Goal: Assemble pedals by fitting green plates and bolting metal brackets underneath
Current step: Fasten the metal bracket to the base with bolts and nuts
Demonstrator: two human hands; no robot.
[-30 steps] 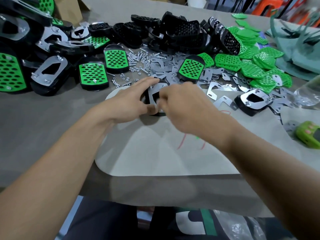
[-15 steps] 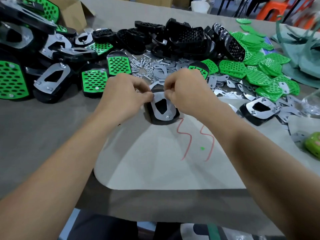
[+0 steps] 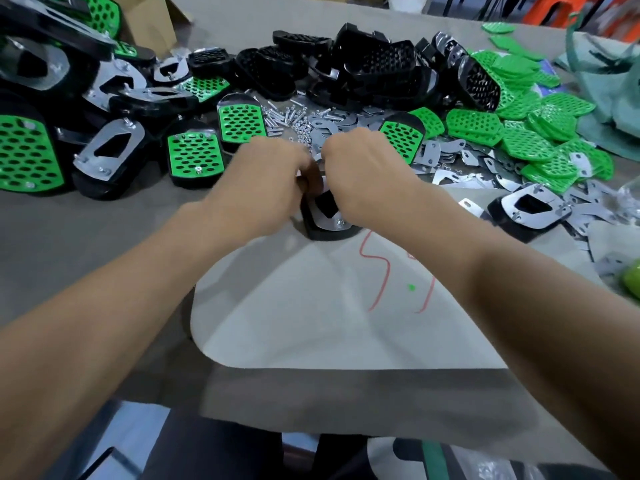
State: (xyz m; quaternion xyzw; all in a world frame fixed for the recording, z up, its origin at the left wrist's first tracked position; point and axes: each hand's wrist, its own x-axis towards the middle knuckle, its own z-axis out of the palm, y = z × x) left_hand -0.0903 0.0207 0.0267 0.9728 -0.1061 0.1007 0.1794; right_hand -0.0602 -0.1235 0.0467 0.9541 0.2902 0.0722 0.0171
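**Far left.** A stack of finished pedals [image 3: 27, 157] crowds the surface [image 3: 86, 244], some green face up, others bracket side up. To their right stand two more plated pedals [image 3: 195, 157]. Beyond them lies a scatter of loose bolts and nuts [image 3: 284, 116], just past the hands.

**Left hand [image 3: 263, 181].** It is knuckles up, with the fingers folded in at the far end of the pedal in work [image 3: 329, 232]. The hand is blurred and its fingertips are hidden, so I cannot tell what it has hold of.

**Centre.** The pedal in work lies underside up at the far edge of the white sheet [image 3: 311, 334], between the two hands. Its metal bracket [image 3: 327, 221] sits on top, and one bolt end shows at the near end.

**Right hand [image 3: 363, 178].** It is also folded, covering the bracket's far end. Its grip is hidden and cannot be told.

**Right.** Loose brackets [image 3: 446, 157] lie beside a heap of green plates [image 3: 540, 133].

**Assessment.** The step in hand is probably fastening at the far end of the bracket.

**Risks:**
- **Cross-threading:** the fingers work out of sight, so a nut could start crooked.
- **Lost fastener:** a dropped nut would be hard to find among the scattered hardware.
- **Misalignment:** both hands are at one end and nothing presses on the near end. The pedal could tip or slide on the sheet and pull the bracket off its holes.
- **Disturbed parts:** the right forearm lies near the loose brackets, so a careless withdrawal could sweep them.
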